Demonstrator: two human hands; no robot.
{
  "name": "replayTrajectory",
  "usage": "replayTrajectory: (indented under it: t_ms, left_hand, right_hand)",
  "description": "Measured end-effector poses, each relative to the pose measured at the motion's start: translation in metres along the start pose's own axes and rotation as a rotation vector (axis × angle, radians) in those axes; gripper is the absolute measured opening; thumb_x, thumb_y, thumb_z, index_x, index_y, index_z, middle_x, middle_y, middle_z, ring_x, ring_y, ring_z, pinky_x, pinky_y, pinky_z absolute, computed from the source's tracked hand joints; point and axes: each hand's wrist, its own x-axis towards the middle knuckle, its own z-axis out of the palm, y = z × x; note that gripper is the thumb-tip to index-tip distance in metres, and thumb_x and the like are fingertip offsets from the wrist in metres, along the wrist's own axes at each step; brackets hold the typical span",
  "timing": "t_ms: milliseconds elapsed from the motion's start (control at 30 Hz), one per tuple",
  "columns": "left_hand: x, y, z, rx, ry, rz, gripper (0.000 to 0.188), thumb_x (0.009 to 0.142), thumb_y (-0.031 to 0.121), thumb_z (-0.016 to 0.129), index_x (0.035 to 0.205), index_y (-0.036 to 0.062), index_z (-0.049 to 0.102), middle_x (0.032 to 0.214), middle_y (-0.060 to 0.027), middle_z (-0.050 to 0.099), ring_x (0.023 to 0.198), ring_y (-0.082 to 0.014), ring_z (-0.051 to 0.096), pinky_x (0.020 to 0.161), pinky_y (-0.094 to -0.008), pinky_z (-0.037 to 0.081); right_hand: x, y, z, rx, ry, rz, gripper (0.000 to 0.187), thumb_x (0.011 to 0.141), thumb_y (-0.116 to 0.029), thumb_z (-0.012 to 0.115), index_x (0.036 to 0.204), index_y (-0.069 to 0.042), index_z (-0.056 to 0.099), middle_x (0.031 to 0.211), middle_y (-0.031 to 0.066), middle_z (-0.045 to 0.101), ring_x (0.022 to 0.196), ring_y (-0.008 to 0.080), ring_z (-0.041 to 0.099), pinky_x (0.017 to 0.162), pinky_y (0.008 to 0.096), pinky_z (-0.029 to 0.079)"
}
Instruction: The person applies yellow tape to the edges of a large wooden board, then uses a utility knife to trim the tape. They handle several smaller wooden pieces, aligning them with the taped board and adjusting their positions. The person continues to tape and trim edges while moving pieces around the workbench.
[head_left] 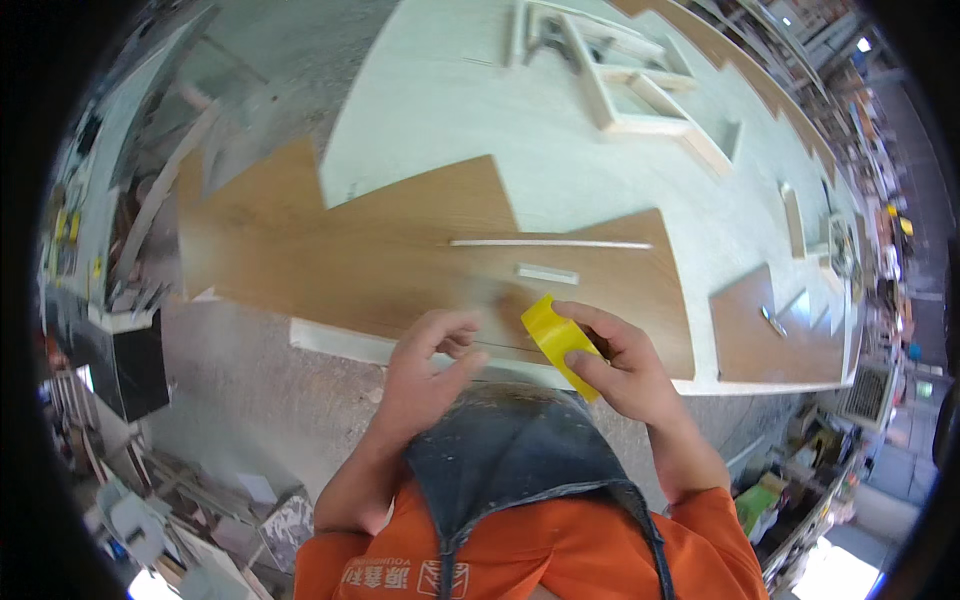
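Observation:
A yellow roll of tape [562, 345] is gripped in my right hand [625, 365], thumb on its near side and fingers over the far side. My left hand [430, 365] hovers left of the tape, its fingers loosely curled and apart from the thumb, with nothing visible between them. Both hands are over the near edge of a brown wood-grain panel [350, 255] with a stepped, zigzag far edge. On that panel, beyond my hands, lie a long thin white strip [550, 243] and a short pale block [548, 273].
The panel rests on a large pale worktable [430, 100]. Pale wooden frames [650, 125] stand at its far side. To the right lies another brown zigzag piece [750, 335] with a small metal tool [773, 321] on it. A dark box [125, 365] stands on the floor at left.

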Motion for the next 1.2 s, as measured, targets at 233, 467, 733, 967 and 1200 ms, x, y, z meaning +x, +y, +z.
replayTrajectory:
  t_ms: [233, 467, 733, 967, 1200]
  left_hand:
    - [-0.013, 0.027, -0.081, 0.116, 0.161, 0.174, 0.033, 0.082, 0.007, 0.078, 0.114, 0.0037, 0.068, 0.108, -0.0094, 0.067, 0.096, -0.0204, 0.065, 0.083, -0.0317, 0.052]
    - [-0.028, 0.014, -0.145, 0.258, 0.371, 0.274, 0.015, 0.081, 0.008, 0.078, 0.094, 0.0035, 0.070, 0.092, -0.0117, 0.067, 0.084, -0.0256, 0.065, 0.077, -0.0339, 0.051]
    - [-0.031, -0.007, -0.194, 0.052, 0.459, 0.046, 0.008, 0.084, 0.005, 0.073, 0.088, 0.0018, 0.068, 0.084, -0.0092, 0.066, 0.073, -0.0177, 0.062, 0.067, -0.0313, 0.050]
    - [-0.030, -0.020, -0.256, 0.258, 0.813, -0.062, 0.010, 0.088, 0.011, 0.070, 0.086, 0.0018, 0.070, 0.081, -0.0083, 0.066, 0.070, -0.0164, 0.062, 0.066, -0.0315, 0.050]
    - [-0.010, -0.089, -0.377, 0.388, 1.032, -0.201, 0.017, 0.088, 0.013, 0.069, 0.094, -0.0023, 0.075, 0.084, -0.0104, 0.073, 0.075, -0.0158, 0.067, 0.072, -0.0312, 0.052]
  right_hand:
    - [0.062, -0.049, 0.086, 0.034, -0.246, 0.004, 0.048, 0.095, -0.008, 0.062, 0.142, -0.001, 0.055, 0.115, 0.0101, 0.065, 0.102, 0.0158, 0.061, 0.092, 0.0292, 0.049]
    - [0.105, -0.078, 0.149, -0.084, -0.355, 0.014, 0.049, 0.095, -0.010, 0.063, 0.142, -0.001, 0.054, 0.116, 0.0167, 0.066, 0.104, 0.0218, 0.064, 0.094, 0.0315, 0.049]
    - [0.135, -0.097, 0.192, -0.213, -0.484, 0.001, 0.075, 0.086, -0.011, 0.077, 0.152, -0.003, 0.042, 0.110, 0.0117, 0.066, 0.099, 0.0177, 0.062, 0.089, 0.0295, 0.049]
    - [0.122, -0.087, 0.168, -0.098, -0.460, 0.208, 0.079, 0.080, -0.014, 0.082, 0.148, -0.001, 0.044, 0.100, 0.0100, 0.068, 0.093, 0.0144, 0.063, 0.084, 0.0260, 0.047]
    - [0.049, -0.035, 0.060, -0.141, -0.152, 0.448, 0.053, 0.077, -0.018, 0.080, 0.123, 0.003, 0.062, 0.108, 0.0112, 0.069, 0.103, 0.0198, 0.066, 0.094, 0.0317, 0.050]
